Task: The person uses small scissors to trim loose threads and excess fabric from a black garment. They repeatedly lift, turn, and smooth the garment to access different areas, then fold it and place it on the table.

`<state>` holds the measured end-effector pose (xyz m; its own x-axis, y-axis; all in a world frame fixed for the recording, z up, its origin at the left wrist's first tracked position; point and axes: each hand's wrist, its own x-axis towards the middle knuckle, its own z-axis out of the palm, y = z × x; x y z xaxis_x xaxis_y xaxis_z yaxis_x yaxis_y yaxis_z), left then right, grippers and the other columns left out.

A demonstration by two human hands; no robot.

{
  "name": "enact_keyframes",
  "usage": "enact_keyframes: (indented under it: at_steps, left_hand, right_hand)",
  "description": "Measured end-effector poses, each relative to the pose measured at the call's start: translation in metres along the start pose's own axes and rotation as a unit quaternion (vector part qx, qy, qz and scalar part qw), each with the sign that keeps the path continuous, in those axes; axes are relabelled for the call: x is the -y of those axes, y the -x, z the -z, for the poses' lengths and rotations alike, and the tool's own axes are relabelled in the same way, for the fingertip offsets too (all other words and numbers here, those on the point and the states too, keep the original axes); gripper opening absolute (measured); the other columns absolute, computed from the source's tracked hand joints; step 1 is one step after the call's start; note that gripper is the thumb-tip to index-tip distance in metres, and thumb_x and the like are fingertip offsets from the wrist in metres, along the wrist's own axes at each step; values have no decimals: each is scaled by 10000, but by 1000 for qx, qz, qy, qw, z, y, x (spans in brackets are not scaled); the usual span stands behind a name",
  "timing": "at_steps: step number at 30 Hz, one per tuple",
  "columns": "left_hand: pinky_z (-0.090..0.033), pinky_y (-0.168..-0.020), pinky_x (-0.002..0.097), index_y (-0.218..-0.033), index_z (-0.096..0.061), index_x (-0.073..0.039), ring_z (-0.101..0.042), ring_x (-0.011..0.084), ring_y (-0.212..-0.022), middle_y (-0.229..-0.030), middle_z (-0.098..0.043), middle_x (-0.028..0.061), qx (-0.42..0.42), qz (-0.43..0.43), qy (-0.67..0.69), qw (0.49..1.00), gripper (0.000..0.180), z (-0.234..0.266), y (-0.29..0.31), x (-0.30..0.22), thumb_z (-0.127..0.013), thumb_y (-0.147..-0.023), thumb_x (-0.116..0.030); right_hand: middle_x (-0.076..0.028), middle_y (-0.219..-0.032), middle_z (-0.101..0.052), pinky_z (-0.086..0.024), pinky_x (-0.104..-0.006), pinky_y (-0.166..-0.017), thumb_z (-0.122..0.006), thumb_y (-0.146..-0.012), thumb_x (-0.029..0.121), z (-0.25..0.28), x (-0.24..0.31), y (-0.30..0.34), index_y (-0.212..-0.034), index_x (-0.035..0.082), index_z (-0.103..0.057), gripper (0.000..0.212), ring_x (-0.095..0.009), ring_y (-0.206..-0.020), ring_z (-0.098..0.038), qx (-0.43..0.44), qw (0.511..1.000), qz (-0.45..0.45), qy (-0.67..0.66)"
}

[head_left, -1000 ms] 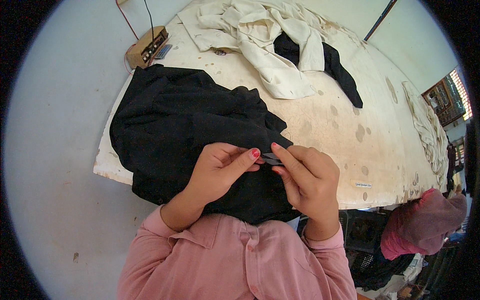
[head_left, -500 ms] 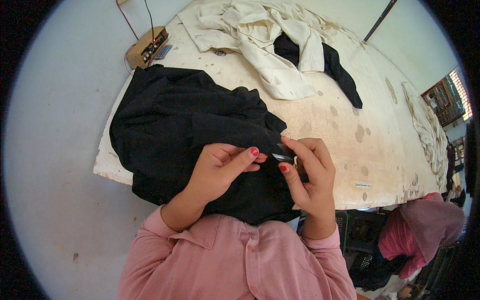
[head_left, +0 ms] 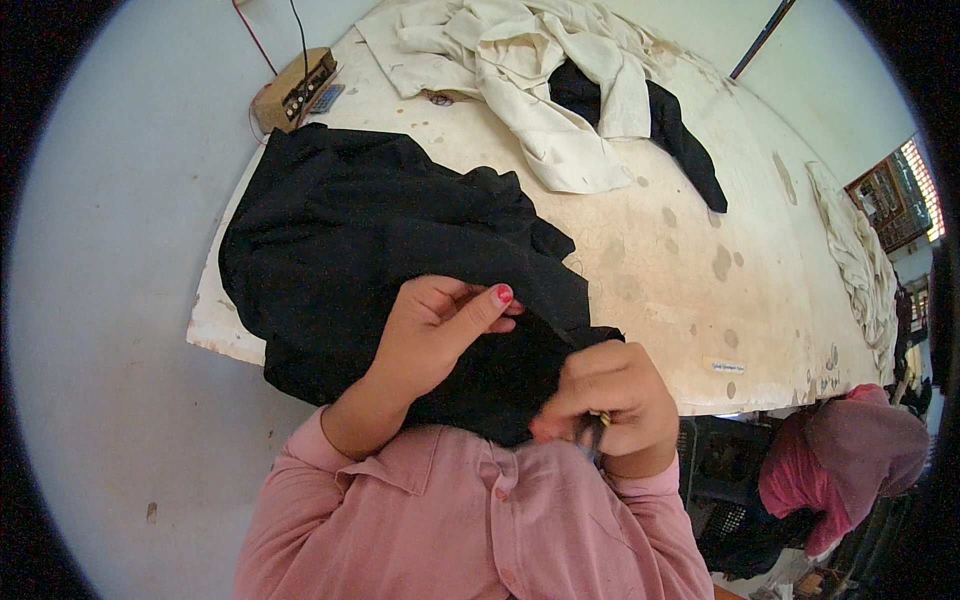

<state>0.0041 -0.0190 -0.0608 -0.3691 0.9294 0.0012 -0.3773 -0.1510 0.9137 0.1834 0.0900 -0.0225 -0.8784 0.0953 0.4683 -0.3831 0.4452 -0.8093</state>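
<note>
The left hand (head_left: 425, 335) is at the middle of the frame, thumb laid against bent fingers, pinching a fold of the black cloth (head_left: 345, 235). And that cloth is a big one, spread in heavy creases from the left of the frame through the centre, over the near part of the pale, stained desk (head_left: 690, 290) and right up against the pink shirt (head_left: 420, 530). Over to the right hand (head_left: 622, 390), just right of centre and lower down: the fingers are curled in around a small tool (head_left: 592, 434), a dark, smeared shape mostly hidden, so I can't make out its blades from here. There's a speck of yellow at those fingers too, and the fingertips are a blur beside the lower edge of the cloth.

Up at the top of the frame, cream cloth (head_left: 560, 120) lies rumpled, a dark piece (head_left: 687, 140) poking out from under it. Upper left, a brown box with knobs (head_left: 295, 88) sits at the desk's corner. Lower right, a person in pink and mauve (head_left: 860, 445) bends beside the desk.
</note>
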Motion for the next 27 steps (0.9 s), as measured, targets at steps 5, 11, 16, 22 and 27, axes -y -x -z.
enact_keyframes:
  at_steps: [5,11,16,22,27]
  left_hand:
    - [-574,-731,310,-952,-661,52,-667,176,-802,-903,-686,127,-19,-18,16,1000,170,-4,1,-1,-616,-913,-107]
    - [-544,-669,244,-1028,-645,58,-667,150,-706,-833,-686,131,63,146,-104,982,317,13,-2,-26,-628,-920,-240]
    - [-505,-796,309,-1114,-619,4,-664,185,-826,-954,-680,122,184,-149,-32,971,449,15,-2,-37,-686,-849,-352]
    - [-409,-948,337,-1014,-651,-64,-603,199,-851,-862,-614,48,146,-216,-518,815,369,-12,-15,-49,-779,-726,-255]
    - [-425,-645,231,-878,-661,-5,-559,100,-736,-784,-606,41,190,-148,-315,918,165,-2,-25,-42,-722,-830,-151]
  right_hand:
    - [-89,-727,-608,-457,-285,-567,-744,-689,64,-4,6,-1,-924,22,-676,248,-223,-642,-609,-164,978,-16,129]
    - [5,-772,-609,-384,-194,-587,-691,-789,3,-14,-20,-1,-954,22,-659,169,-54,-678,-510,-226,955,-123,148]
    - [44,-755,-595,-383,-183,-592,-644,-859,25,-14,-21,-1,-936,3,-655,81,-20,-677,-489,-274,938,-206,-44]
    - [52,-719,-576,-377,-174,-589,-656,-859,41,-12,-13,-1,-931,4,-660,81,-16,-660,-483,-284,934,-208,-54]
    - [40,-723,-590,-386,-191,-588,-659,-846,30,-10,-6,1,-927,1,-663,86,-28,-657,-488,-291,935,-199,-47]
